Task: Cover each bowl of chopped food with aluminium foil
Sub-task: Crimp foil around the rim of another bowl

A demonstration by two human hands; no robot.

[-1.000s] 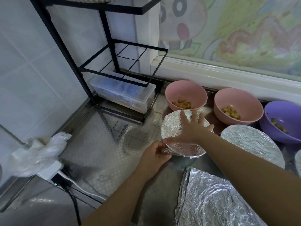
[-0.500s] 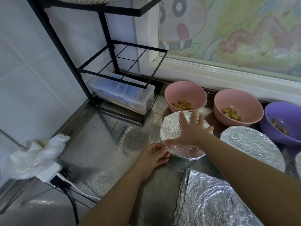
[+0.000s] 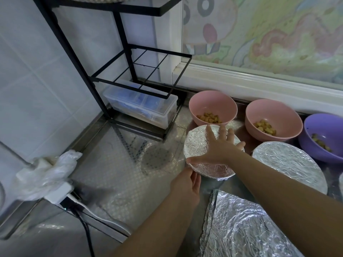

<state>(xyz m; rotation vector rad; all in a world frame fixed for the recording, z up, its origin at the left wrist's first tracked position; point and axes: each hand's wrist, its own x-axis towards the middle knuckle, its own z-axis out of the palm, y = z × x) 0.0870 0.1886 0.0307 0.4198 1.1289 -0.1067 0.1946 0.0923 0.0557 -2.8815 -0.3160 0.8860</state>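
Note:
A foil-covered bowl (image 3: 196, 145) stands mid-counter. My right hand (image 3: 220, 147) lies flat on its foil top with fingers spread. My left hand (image 3: 187, 182) touches the bowl's near-left rim from below, its fingertips hidden under the foil edge. Behind it stand two pink bowls (image 3: 213, 106) (image 3: 272, 119) and a purple bowl (image 3: 323, 134), all uncovered with chopped food inside. A second foil-covered bowl (image 3: 289, 164) sits to the right. A loose foil sheet (image 3: 241, 230) lies in front.
A black wire rack (image 3: 115, 71) stands at the back left with a clear plastic box (image 3: 141, 106) under it. A crumpled plastic bag (image 3: 48, 173) and a white power strip (image 3: 61, 191) with cables sit at the left edge. A window sill (image 3: 259, 84) runs behind the bowls.
My left hand has slid slightly right and under the near rim of the foil-covered bowl. My right hand stays flat on top.

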